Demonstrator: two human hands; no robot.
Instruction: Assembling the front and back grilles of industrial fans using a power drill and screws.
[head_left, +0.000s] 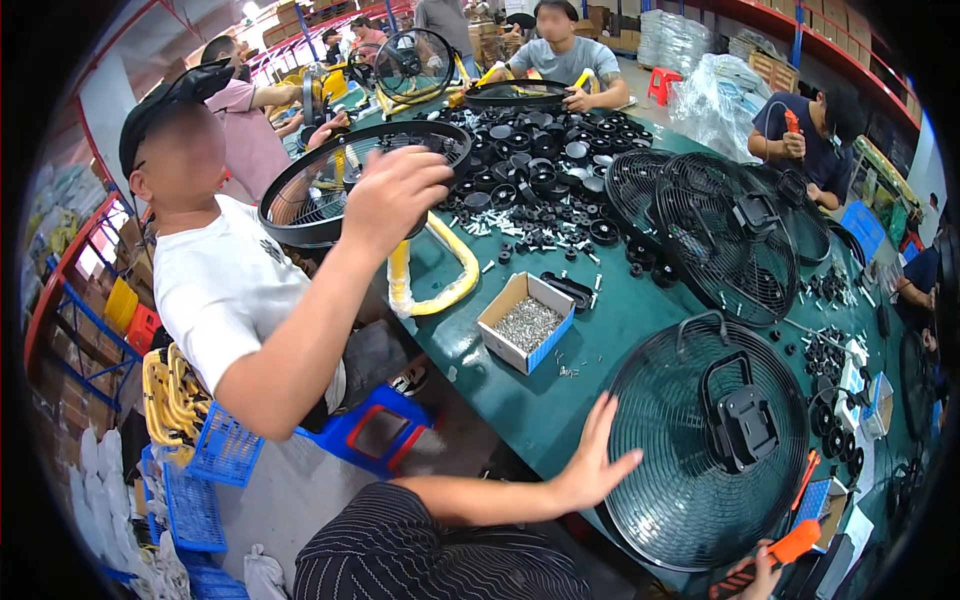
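Observation:
A round black wire fan grille (pixel 660 450), with a black mounting bracket (pixel 745 425) on it, lies on the green table in front of me. My left hand (pixel 590 468) is at its left rim, open, fingers spread and palm toward it; I cannot tell how firmly it touches. At the lower right, my right hand (pixel 764 577) is closed around an orange and black power screwdriver (pixel 790 545). That hand is partly cut off by the picture's lower edge. The screwdriver lies beside the grille's lower right rim.
An open box of small screws (pixel 528 322) stands left of the grille. Beyond are stacked fan grilles (pixel 725 235) and heaped black plastic parts (pixel 545 165). On the left, a co-worker in a white shirt (pixel 225 290) raises a hand beside a round fan frame (pixel 300 235). A blue stool (pixel 375 430) stands below.

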